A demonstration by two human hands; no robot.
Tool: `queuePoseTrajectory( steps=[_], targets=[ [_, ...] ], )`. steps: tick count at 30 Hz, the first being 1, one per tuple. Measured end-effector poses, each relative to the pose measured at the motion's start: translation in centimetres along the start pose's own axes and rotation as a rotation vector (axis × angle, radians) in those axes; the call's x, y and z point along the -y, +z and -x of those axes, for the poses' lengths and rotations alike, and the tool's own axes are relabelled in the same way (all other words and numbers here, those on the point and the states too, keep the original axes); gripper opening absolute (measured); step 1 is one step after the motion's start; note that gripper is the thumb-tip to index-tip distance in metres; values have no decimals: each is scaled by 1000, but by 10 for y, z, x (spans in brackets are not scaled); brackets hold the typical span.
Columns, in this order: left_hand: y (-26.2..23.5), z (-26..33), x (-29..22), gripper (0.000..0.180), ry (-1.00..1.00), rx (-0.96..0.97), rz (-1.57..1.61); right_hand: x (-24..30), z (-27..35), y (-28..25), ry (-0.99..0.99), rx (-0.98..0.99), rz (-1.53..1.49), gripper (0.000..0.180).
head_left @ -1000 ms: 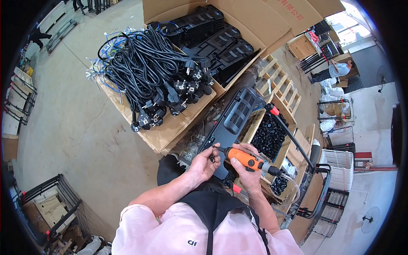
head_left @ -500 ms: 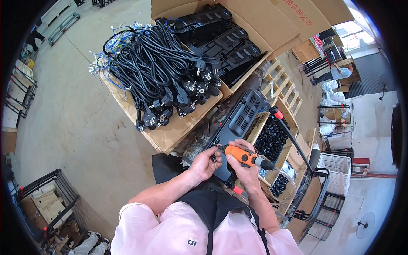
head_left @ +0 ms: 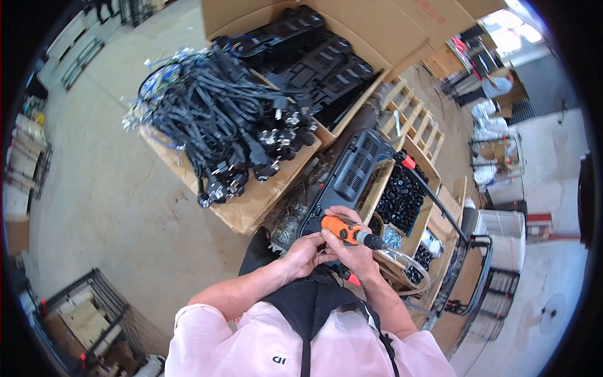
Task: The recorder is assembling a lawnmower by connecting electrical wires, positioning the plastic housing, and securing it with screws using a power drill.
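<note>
Head view, concrete floor [head_left: 107, 207], cardboard box [head_left: 251, 207] of cables, right hand [head_left: 352, 248] grip closed on orange screwdriver [head_left: 344, 230], left hand [head_left: 304, 254] grip unclear

Orange-and-black power screwdriver [head_left: 347, 231] at centre, black vented plastic housing [head_left: 352, 173] at 12 o'clock of it, black power cords [head_left: 220, 129] on brown cardboard [head_left: 242, 204] at 10 o'clock, pale pink shirt [head_left: 251, 349] with black apron [head_left: 308, 311] at 6 o'clock.
</note>
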State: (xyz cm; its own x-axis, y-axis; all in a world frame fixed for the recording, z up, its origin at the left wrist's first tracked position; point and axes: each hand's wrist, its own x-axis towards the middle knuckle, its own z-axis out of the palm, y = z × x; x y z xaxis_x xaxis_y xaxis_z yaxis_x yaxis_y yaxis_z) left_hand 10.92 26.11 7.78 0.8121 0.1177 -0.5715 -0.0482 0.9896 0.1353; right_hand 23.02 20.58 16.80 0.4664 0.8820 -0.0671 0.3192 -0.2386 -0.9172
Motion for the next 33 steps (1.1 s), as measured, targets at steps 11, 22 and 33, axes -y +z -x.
queuePoseTrajectory(
  steps=[11, 22, 33],
  targets=[
    [15, -26, 1, 49, -49, 33, -103, 17, 125, -83, 186, -616, -435, 58],
    [135, -150, 39, 87, 83, 463, -830, 6, 270, -44, 399, -1293, -697, 60],
    [91, -101, 85, 43, 287, 684, -1909, -112, 318, -33, 591, -1589, -829, 59]
  ],
)
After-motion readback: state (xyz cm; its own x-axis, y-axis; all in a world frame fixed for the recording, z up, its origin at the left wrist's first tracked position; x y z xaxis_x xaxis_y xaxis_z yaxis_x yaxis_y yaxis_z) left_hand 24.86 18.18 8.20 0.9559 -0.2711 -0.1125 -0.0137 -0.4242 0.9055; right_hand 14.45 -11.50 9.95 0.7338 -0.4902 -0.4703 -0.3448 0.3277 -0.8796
